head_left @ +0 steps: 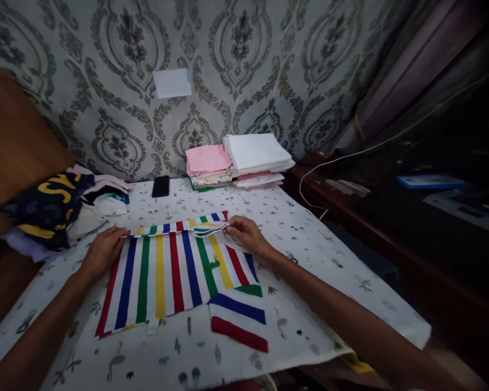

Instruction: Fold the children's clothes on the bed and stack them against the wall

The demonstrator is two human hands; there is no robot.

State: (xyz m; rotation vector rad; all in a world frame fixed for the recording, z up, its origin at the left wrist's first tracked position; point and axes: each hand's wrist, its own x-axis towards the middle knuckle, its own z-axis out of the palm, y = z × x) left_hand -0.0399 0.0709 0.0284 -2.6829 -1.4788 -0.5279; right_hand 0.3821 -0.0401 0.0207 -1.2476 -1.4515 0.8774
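Observation:
A striped shirt (pixel 163 277) in red, blue, green, yellow and white lies sideways on the patterned white sheet (pixel 155 364). Its far edge is partly folded over, and one short sleeve with a red cuff points toward me. A small green crocodile patch shows on the chest. My left hand (pixel 105 247) pinches the shirt's far left corner, at the hem end. At the far right, near the collar, my right hand (pixel 246 233) grips a folded bit of the same cloth between thumb and fingers.
Folded pink cloths (pixel 207 159) and white cloths (pixel 258 152) are stacked by the wall. A black phone (pixel 161 186) lies left of them. Crumpled clothes (pixel 52 209) are heaped at the left beside a brown wooden panel (pixel 20 152). A white cable (pixel 362 149) runs along the right.

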